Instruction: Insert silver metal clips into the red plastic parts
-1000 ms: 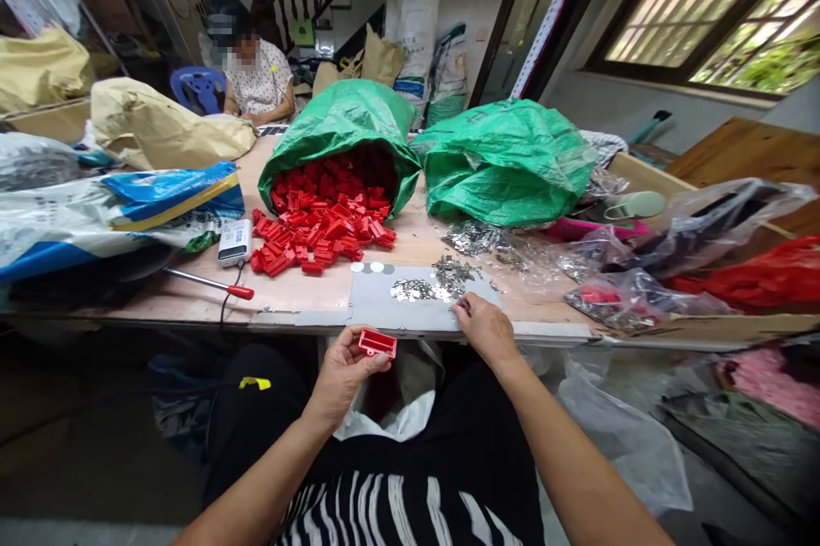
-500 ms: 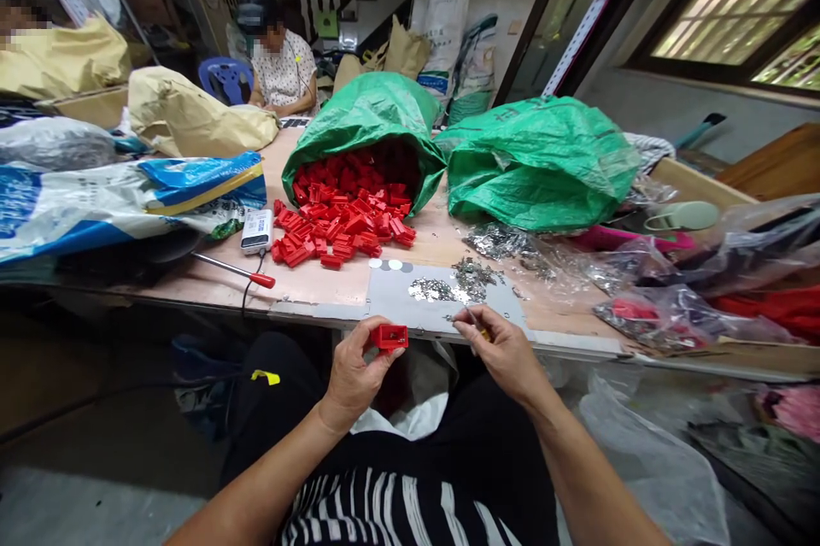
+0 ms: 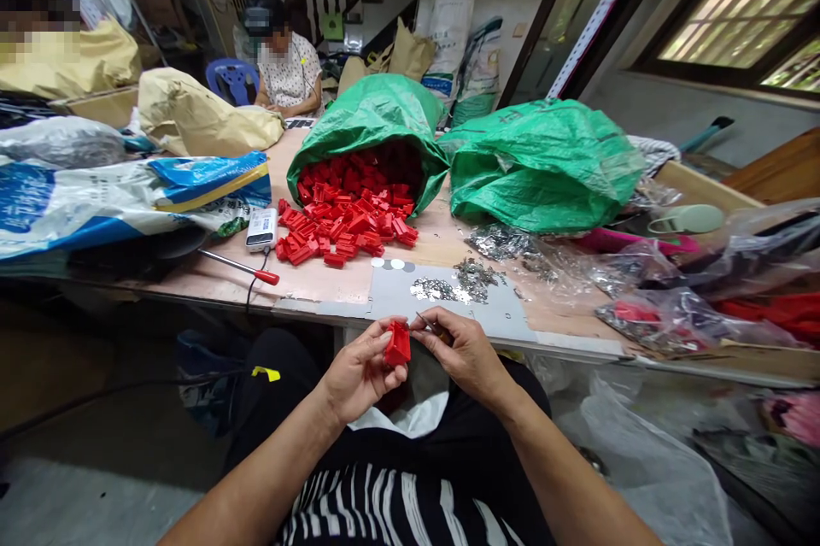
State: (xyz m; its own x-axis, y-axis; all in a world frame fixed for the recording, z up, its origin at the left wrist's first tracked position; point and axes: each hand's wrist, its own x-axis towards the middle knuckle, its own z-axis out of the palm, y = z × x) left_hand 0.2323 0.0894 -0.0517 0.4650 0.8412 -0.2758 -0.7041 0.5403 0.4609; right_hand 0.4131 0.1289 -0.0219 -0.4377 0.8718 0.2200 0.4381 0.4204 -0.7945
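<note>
My left hand (image 3: 364, 365) is closed on a small red plastic housing (image 3: 398, 343), its open hollow side turned up toward me. Close by on its right, my right hand (image 3: 462, 351) grips a thin metal-shafted tool (image 3: 425, 322) that looks like a small screwdriver; the fingers cover most of its handle. The right fingertips are at the housing's edge, and whether they touch it I cannot tell. Beyond the hands, small silvery metal pieces (image 3: 439, 289) lie on a grey sheet (image 3: 389, 296) at the table's front edge.
A green sack (image 3: 377, 106) spills a heap of red housings (image 3: 349, 221) onto the table. Another green sack (image 3: 544, 161) stands right of it. Left are a red-handled metal rod (image 3: 240, 267) and a white device (image 3: 261, 230) with a cable. A person (image 3: 288, 72) sits across the table.
My right hand has moved left with the tool, up to the red housing. My left hand has turned the housing, tilting its open side.
</note>
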